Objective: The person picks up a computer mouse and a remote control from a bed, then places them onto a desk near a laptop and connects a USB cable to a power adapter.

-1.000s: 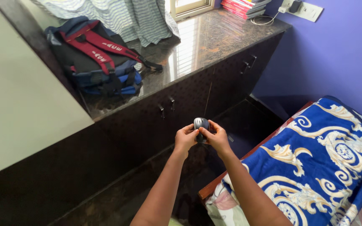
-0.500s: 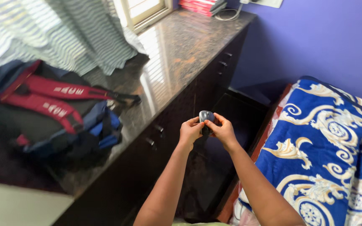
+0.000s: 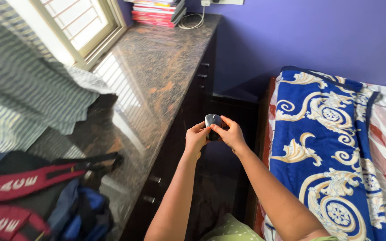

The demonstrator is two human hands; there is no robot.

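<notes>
A small dark grey computer mouse point(image 3: 212, 121) is held up in front of me by both hands. My left hand point(image 3: 196, 138) grips its left side with thumb and fingers. My right hand point(image 3: 231, 135) pinches its right side and lower end. The mouse hangs in the air over the narrow dark floor between a cabinet and a bed. Its underside is hidden by my fingers.
A polished granite counter point(image 3: 153, 76) on dark cabinets runs along the left, with a red, blue and black backpack point(image 3: 32, 196) near me and stacked books point(image 3: 157, 9) at the far end. Striped cloth point(image 3: 27, 93) hangs by the window. A bed with a blue patterned blanket point(image 3: 327, 147) lies right.
The view has swung left to right along the counter, so the backpack now sits at lower left and the bed fills the right. Both hands keep the same hold on the mouse.
</notes>
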